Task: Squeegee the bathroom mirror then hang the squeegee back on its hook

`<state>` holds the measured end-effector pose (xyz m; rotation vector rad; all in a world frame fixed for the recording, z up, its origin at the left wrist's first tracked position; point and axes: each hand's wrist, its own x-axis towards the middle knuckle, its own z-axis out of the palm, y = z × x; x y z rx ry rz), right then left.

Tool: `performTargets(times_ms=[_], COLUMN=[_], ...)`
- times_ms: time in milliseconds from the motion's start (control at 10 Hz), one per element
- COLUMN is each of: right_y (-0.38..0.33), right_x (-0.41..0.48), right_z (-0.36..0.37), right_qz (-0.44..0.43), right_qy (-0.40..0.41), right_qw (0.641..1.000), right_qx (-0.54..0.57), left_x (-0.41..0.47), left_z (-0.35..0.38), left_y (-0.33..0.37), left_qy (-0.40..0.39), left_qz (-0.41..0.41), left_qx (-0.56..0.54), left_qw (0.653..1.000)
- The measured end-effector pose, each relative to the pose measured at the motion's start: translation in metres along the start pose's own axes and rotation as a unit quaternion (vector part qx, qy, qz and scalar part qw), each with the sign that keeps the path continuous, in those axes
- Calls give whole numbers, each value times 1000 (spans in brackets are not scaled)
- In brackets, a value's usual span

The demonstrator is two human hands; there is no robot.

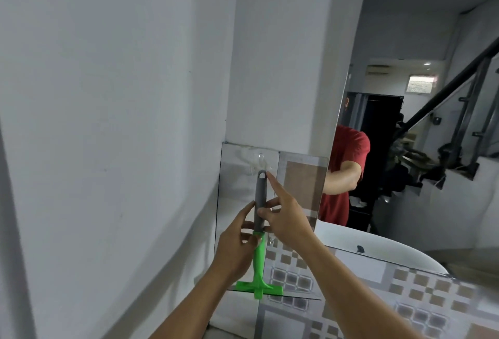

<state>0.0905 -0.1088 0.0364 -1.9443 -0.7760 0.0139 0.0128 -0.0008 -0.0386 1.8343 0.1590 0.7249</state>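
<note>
The squeegee [259, 230] has a grey handle and a bright green neck and blade, and it is held upright with the blade down. My left hand [237, 247] grips it where grey meets green. My right hand [286, 220] pinches the grey handle, its index finger stretched up to the handle's top hole. A clear plastic hook [260, 159] is stuck on the tiled wall panel just above that hole. The mirror [421, 122] fills the right side and reflects a person in a red shirt.
A white wall [108, 122] stands on the left, meeting the tiled corner. A white basin rim [391, 247] lies below the mirror. Patterned beige and grey tiles [351, 298] cover the lower right. The mirror reflects a staircase railing.
</note>
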Motion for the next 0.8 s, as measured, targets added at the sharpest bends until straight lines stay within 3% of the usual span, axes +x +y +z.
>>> performTargets(times_ms=[600, 800], right_y=[17, 4], right_x=[16, -5], right_z=[7, -12], right_qz=[-9, -7], right_qy=[0, 8], right_qw=[999, 997], right_qx=[-44, -72], left_x=[25, 6], left_z=[12, 4], left_y=[-28, -18], left_qy=[50, 100], left_qz=[37, 3], left_qx=[17, 1], left_qw=[998, 995])
